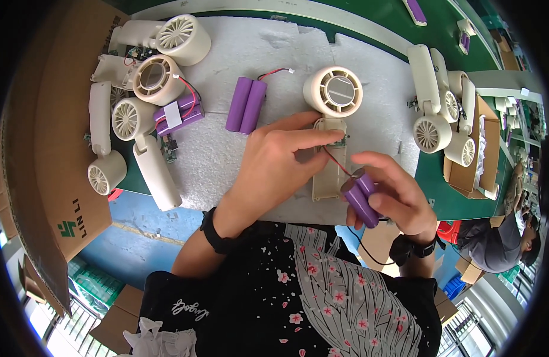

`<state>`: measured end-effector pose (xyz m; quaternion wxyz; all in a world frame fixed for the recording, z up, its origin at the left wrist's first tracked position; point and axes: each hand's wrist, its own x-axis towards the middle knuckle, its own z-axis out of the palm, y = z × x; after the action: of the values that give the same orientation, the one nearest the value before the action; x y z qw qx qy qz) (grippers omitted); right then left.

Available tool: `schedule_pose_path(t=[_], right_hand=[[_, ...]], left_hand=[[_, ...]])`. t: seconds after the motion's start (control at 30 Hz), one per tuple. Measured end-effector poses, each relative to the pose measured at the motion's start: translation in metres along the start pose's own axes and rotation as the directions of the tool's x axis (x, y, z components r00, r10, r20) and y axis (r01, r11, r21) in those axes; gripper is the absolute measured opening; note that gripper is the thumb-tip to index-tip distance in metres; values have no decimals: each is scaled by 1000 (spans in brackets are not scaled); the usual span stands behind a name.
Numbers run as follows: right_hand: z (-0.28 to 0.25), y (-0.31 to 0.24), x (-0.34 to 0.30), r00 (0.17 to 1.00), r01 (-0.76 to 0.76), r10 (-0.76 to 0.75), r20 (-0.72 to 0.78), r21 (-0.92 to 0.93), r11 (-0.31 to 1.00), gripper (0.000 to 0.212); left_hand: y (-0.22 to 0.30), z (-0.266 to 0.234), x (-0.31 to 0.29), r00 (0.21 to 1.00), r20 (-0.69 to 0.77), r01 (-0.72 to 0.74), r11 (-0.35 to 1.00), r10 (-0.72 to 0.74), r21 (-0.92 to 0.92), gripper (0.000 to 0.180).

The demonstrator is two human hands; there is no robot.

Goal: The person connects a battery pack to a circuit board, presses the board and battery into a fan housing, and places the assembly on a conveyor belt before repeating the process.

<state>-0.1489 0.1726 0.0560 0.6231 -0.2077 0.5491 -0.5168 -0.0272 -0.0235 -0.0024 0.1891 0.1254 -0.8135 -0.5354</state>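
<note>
A cream handheld fan (pixel 329 184) lies on the white foam sheet, its handle opened toward me and its round head (pixel 335 91) at the far end. My left hand (pixel 274 157) is closed around the upper handle, fingertips pressing at a small green circuit board (pixel 340 141) there. Between the thumb and fingers of my right hand (pixel 405 199) is a purple two-cell battery pack (pixel 362 199), held just right of the handle's lower end. Red and dark wires (pixel 337 160) run from the pack up to the board, where my left fingers hide their ends.
Another purple battery pack (pixel 246 105) lies left of the fan, and a wired one (pixel 179 114) beside several cream fans (pixel 157 169). More fans (pixel 432 132) are at the right, near a cardboard box (pixel 473 154). A tall carton (pixel 54 149) borders the left. A co-worker (pixel 494 244) is at far right.
</note>
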Motion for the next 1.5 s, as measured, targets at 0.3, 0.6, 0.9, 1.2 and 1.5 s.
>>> schedule_pose_path(t=[0.3, 0.6, 0.9, 1.2, 1.5], right_hand=[[3, 3, -5, 992, -120, 106, 73, 226, 967, 102], [9, 1, 8, 924, 321, -378, 52, -642, 697, 84], [18, 15, 24, 867, 276, -498, -27, -805, 525, 75], [21, 16, 25, 866, 268, -500, -9, -837, 478, 73], [34, 20, 26, 820, 229, -570, -47, -886, 402, 70]], left_hand=[[-1, 1, -1, 996, -8, -93, 994, 93, 51, 34], [-4, -1, -3, 989, 15, -148, 986, 147, 81, 36], [0, -6, -3, 990, 67, -127, 985, 120, 117, 41], [-4, -9, -3, 978, 96, -191, 978, 183, 86, 36], [-3, -11, 0, 979, 112, -180, 982, 173, 61, 37]])
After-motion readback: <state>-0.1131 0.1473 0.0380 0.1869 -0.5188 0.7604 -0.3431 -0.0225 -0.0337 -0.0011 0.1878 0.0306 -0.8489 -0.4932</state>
